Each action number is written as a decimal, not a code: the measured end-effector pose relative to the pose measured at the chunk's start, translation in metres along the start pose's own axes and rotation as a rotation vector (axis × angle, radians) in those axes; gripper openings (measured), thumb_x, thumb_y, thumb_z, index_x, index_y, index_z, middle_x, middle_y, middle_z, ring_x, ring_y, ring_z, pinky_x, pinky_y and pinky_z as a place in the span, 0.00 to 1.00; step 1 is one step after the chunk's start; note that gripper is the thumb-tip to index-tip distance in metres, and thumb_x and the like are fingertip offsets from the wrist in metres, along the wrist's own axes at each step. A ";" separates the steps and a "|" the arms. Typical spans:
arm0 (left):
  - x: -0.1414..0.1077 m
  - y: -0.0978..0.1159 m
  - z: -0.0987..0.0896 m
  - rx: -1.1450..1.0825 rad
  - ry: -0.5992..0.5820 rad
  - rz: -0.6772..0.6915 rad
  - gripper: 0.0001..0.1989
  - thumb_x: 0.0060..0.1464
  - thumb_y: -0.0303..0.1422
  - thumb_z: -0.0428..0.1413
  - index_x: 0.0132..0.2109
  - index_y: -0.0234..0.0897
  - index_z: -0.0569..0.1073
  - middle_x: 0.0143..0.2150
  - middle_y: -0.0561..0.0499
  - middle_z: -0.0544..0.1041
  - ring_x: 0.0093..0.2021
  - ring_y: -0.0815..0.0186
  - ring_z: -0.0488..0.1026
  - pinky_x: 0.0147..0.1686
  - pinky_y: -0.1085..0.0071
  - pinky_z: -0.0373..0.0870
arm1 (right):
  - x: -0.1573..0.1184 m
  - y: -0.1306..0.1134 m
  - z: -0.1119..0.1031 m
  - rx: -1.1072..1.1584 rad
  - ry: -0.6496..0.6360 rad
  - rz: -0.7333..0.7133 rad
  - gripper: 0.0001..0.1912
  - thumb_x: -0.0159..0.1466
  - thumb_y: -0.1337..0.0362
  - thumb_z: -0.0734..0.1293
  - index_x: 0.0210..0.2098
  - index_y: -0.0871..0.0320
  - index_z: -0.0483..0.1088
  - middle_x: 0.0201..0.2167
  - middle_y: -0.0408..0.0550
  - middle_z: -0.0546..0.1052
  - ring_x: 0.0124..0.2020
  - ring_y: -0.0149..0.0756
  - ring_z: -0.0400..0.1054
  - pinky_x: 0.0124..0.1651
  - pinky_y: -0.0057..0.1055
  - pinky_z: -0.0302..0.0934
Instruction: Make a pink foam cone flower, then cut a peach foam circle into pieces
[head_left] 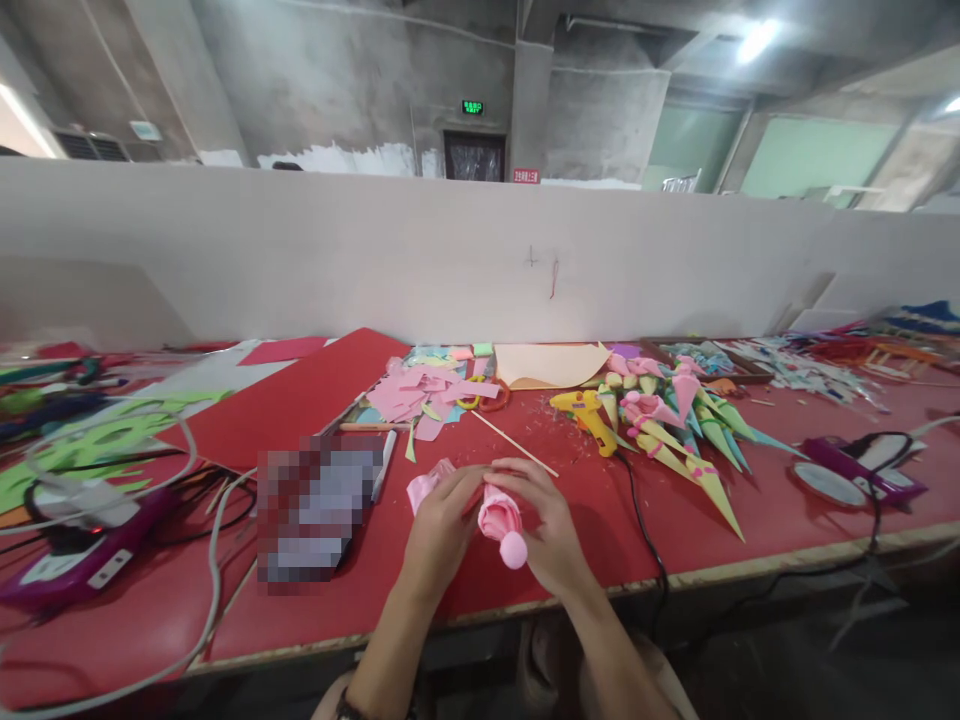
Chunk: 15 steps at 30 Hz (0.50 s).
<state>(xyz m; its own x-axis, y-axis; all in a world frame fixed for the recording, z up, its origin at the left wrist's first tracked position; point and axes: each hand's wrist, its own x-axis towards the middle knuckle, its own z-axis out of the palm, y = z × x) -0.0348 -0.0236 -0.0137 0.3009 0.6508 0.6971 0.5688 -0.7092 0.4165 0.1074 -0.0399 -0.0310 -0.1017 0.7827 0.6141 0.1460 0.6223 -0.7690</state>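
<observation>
Pink paper cone (491, 510) sits between two cupped hands

The cone is a soft pink, its paper rolled in overlapping layers with a ruffled, open mouth that faces the wearer. A smooth, round pink ball (514, 550) stands at that mouth, on the near side.

It lies between the hands, above the red table (615, 540) near its front edge. The right hand (541, 515) is curled around the right side and far end, fingers closed on the paper. The left hand (448, 515) curves in from the other side, its fingertips close to the right hand's; whether it grips the cone or only rests against it, I cannot tell.

Just beyond the left hand lies another pink piece (427, 485), partly covered by it. Farther back are a thin stick (514, 443), a heap of pink paper scraps (416, 390) and, to the right, a yellow glue gun (589, 415) beside a pile of paper cones (686, 415) in yellow, pink and green.
</observation>
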 end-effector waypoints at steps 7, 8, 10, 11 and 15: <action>-0.002 -0.001 -0.003 -0.045 -0.040 -0.063 0.13 0.48 0.23 0.47 0.38 0.36 0.75 0.35 0.46 0.78 0.34 0.65 0.74 0.34 0.74 0.70 | -0.002 -0.005 0.007 -0.012 0.018 0.009 0.13 0.59 0.65 0.63 0.44 0.51 0.68 0.46 0.50 0.67 0.50 0.40 0.61 0.53 0.37 0.55; -0.001 -0.001 -0.003 -0.066 -0.073 -0.104 0.12 0.48 0.24 0.48 0.35 0.36 0.75 0.32 0.47 0.78 0.31 0.66 0.74 0.32 0.74 0.69 | -0.001 -0.005 0.008 0.010 0.032 0.030 0.12 0.59 0.65 0.63 0.44 0.52 0.69 0.45 0.50 0.68 0.49 0.40 0.61 0.52 0.37 0.55; 0.001 0.000 -0.002 -0.109 -0.141 -0.183 0.09 0.47 0.25 0.50 0.30 0.35 0.75 0.26 0.49 0.77 0.25 0.67 0.72 0.27 0.76 0.68 | -0.001 -0.003 0.011 0.085 0.075 0.088 0.10 0.59 0.64 0.62 0.41 0.54 0.70 0.42 0.50 0.69 0.45 0.38 0.63 0.49 0.35 0.58; 0.001 0.001 -0.001 -0.138 -0.175 -0.221 0.08 0.46 0.25 0.51 0.28 0.35 0.75 0.24 0.50 0.77 0.24 0.68 0.72 0.25 0.76 0.67 | 0.000 -0.002 0.012 0.142 0.096 0.125 0.09 0.59 0.64 0.63 0.39 0.55 0.70 0.40 0.49 0.69 0.43 0.38 0.64 0.46 0.34 0.59; 0.003 0.003 0.005 -0.321 -0.306 -0.404 0.09 0.47 0.26 0.51 0.31 0.35 0.76 0.23 0.53 0.77 0.24 0.68 0.72 0.24 0.77 0.67 | 0.003 0.003 0.018 0.398 0.105 0.295 0.08 0.57 0.61 0.64 0.35 0.57 0.70 0.30 0.44 0.69 0.33 0.33 0.66 0.35 0.28 0.62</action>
<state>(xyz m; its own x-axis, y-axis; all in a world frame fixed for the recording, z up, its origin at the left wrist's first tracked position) -0.0279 -0.0226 -0.0128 0.3428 0.9007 0.2667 0.4386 -0.4046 0.8025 0.0900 -0.0356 -0.0342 -0.0106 0.9331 0.3594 -0.2353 0.3470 -0.9079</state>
